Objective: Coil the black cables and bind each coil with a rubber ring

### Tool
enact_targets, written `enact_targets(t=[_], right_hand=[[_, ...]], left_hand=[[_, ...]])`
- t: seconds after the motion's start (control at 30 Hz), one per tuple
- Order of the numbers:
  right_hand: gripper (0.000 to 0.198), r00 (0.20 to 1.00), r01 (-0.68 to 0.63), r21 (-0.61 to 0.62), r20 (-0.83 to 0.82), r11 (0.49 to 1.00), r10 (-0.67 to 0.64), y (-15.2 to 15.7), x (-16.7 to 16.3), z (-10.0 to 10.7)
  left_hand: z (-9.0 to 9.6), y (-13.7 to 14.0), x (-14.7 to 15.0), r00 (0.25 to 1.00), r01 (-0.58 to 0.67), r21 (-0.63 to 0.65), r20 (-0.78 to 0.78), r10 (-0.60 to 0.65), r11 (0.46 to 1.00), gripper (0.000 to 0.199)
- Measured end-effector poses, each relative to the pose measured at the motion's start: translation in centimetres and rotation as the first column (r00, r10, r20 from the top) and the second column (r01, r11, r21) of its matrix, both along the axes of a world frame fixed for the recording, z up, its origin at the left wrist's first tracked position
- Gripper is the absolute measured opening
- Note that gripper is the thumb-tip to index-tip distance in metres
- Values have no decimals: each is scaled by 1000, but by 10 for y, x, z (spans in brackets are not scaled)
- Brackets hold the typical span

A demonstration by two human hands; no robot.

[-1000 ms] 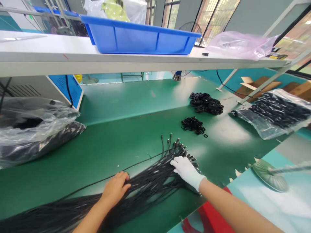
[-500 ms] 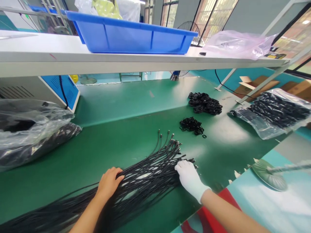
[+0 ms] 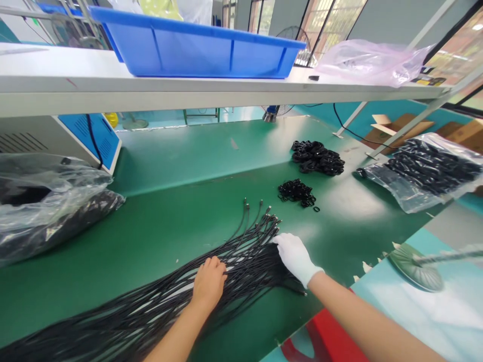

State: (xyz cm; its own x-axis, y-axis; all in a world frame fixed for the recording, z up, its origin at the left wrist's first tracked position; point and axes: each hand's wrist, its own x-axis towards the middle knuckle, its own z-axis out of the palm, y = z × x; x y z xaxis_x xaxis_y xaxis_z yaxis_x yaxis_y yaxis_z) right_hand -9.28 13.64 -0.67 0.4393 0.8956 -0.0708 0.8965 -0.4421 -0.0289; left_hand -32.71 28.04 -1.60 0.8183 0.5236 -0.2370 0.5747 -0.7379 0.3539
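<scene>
A long bundle of black cables [image 3: 158, 296] runs from the lower left across the green bench, its plug ends fanned out in the middle. My bare left hand [image 3: 210, 282] is closed over the bundle partway along, with its fingertips curled down among the strands. My right hand [image 3: 296, 257], in a white glove, is closed on the cables near their plug ends, and its fingertips are partly hidden. One plug end sticks out below the glove. Beyond the plugs lie a small pile of black rings [image 3: 296, 192] and a larger pile of black pieces [image 3: 319, 158].
A clear bag with black contents [image 3: 56, 211] lies at the left, beside a blue and grey box [image 3: 90, 136]. Another bag of black items [image 3: 433, 166] rests at the right. A shelf [image 3: 226, 94] with a blue tray [image 3: 211, 53] spans overhead. The bench edge runs along the lower right.
My left hand has moved right along the cables, closer to my right hand. My right hand has shifted slightly up, and a plug end now shows below it.
</scene>
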Motion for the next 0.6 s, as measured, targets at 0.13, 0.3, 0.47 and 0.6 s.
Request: enact_targets(t=[0.13,0.3,0.47,0.6], right_hand=[[23,996,-75,43,-41,996,77,-9,-43,1],[38,988,-118,89,-94,989,126,-28,-106,-13],[32,993,-6,114,-113,993,19,-42,-100,-20],[38,990,110,117,-103,987,-98,-48,-73,-19]], left_hand=[[-6,-10,12,1000,15,27,5,-15,1000,10],[-13,-8,21,1000,-25,18,16,25,1000,15],[-17,-2,28,994,-111,6,12,111,994,17],[-15,-4,35,994,-112,14,15,112,994,9]])
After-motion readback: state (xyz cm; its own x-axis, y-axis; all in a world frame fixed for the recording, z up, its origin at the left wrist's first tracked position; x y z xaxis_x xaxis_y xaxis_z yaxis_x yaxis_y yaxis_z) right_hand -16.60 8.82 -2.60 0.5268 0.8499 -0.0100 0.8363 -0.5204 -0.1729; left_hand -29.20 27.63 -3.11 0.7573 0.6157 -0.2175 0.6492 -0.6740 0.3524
